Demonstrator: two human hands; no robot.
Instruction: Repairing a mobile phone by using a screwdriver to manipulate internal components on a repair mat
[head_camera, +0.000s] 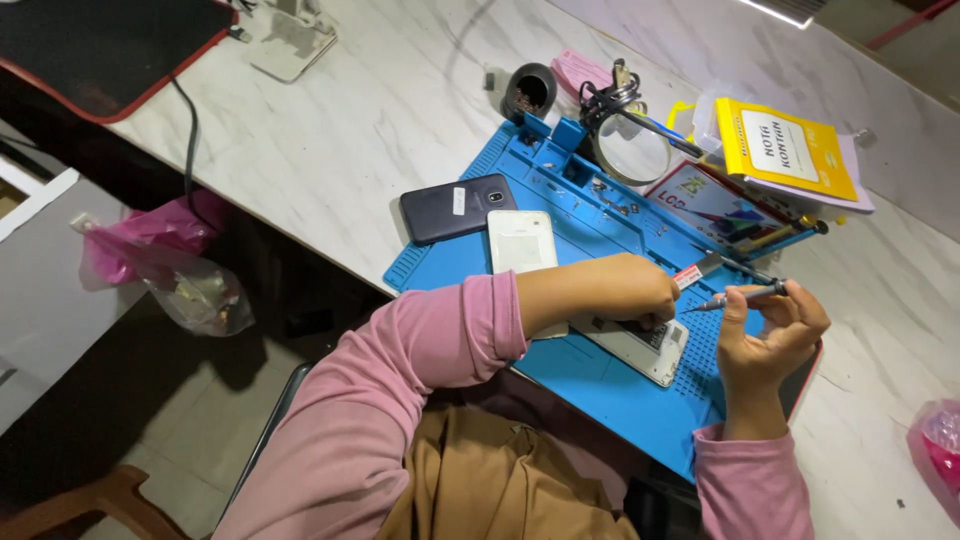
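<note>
My left hand (632, 288) rests on an opened phone (655, 350) lying on a blue work mat (600, 390), fingers pressing its upper edge. My right hand (775, 335) holds a thin grey screwdriver (745, 296) above the mat, its tip pointing left toward the left hand's fingertips. Both arms wear pink sleeves. A white phone back cover (520, 240) lies on the mat just behind my left forearm.
A dark phone (455, 208) lies at the mat's far-left corner. A ring magnifier (630, 150), a small dark cup (530, 90), a yellow booklet (785, 150) and a colourful box (715, 205) stand behind the mat. A pink bag (160, 260) hangs off the marble table's left edge.
</note>
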